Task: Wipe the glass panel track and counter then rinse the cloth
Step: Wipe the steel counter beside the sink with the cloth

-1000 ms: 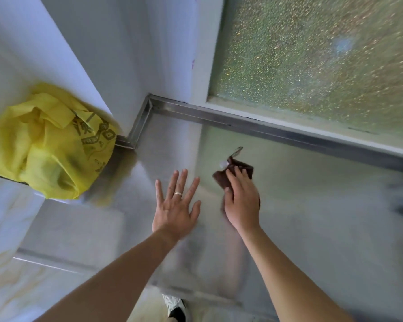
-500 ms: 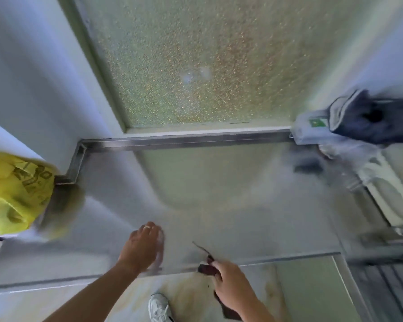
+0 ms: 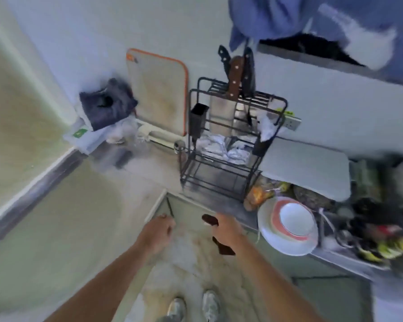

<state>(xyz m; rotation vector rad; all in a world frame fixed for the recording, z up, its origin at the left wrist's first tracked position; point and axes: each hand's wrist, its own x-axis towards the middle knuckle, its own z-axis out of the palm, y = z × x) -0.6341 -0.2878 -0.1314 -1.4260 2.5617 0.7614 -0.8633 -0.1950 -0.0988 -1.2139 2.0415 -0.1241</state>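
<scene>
From the head camera, the right hand [image 3: 226, 231] is closed around a small dark cloth [image 3: 221, 248], with one end poking out in front of the fingers and the other end hanging down under the hand, in the air just past the front edge of the counter [image 3: 149, 173]. The left hand [image 3: 157, 232] is loosely curled with nothing in it, beside the right hand and near the counter's corner. Behind them a black wire rack [image 3: 228, 145] with knives stands on the counter, an orange-edged cutting board [image 3: 158, 94] leans on the wall, and white plates [image 3: 289, 226] sit to the right.
</scene>
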